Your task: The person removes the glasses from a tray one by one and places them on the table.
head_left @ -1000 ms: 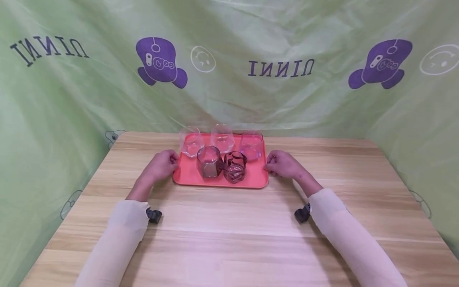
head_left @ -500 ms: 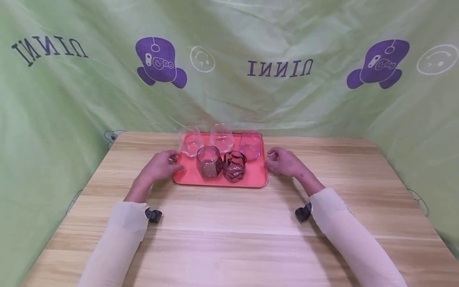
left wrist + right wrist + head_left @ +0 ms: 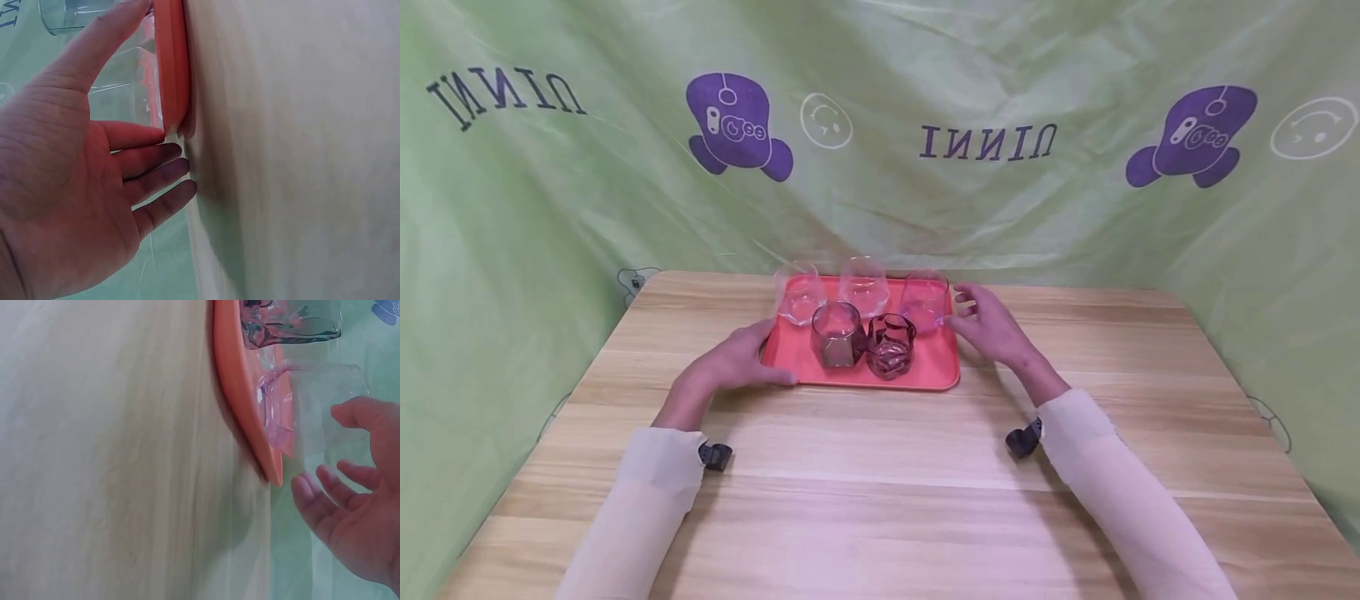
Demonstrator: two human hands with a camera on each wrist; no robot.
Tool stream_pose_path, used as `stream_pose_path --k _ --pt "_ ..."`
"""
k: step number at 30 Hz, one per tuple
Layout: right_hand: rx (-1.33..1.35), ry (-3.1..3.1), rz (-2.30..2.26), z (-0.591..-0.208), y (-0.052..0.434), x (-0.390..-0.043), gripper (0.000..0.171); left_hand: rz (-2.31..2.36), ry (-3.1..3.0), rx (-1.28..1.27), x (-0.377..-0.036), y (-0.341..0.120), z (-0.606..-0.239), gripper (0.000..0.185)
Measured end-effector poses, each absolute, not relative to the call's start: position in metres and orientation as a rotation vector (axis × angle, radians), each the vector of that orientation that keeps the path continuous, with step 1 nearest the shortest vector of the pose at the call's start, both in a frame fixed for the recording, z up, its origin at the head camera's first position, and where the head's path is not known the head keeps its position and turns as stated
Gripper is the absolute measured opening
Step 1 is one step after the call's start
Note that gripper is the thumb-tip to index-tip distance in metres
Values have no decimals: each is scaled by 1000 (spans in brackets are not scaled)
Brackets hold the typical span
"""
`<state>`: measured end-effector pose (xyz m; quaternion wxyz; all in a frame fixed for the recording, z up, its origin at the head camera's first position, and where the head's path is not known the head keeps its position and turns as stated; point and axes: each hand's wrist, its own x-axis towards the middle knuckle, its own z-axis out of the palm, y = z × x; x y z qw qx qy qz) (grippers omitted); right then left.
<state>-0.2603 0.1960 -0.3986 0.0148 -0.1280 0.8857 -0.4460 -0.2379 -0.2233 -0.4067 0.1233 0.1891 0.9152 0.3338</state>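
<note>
A person's left hand (image 3: 741, 360) rests spread-fingered on the near left corner of a coral tray (image 3: 937, 367) mid-bench (image 3: 880, 492), while the right hand (image 3: 988, 327), fingers loosely open, nears the pinkish glass (image 3: 924, 302). A side-on grasp looks safest; four more glasses (image 3: 838, 333) crowd close.

open right hand (image 3: 359, 506), clear glass (image 3: 325, 403), orange tray (image 3: 240, 387)
</note>
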Motion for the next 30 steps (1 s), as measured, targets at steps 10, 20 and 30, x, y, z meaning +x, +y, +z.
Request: stream_pose_path --k 10,20,30 --pt "-493 2718 -1487 -397 185 -265 73 978 2679 554 -235 -221 -406 95" --pt "-435 2691 -1500 -402 176 -268 82 995 2668 527 -235 -221 -408 90" --pt "-403 2692 -1473 -404 175 -272 86 993 2681 525 -235 -221 -406 89"
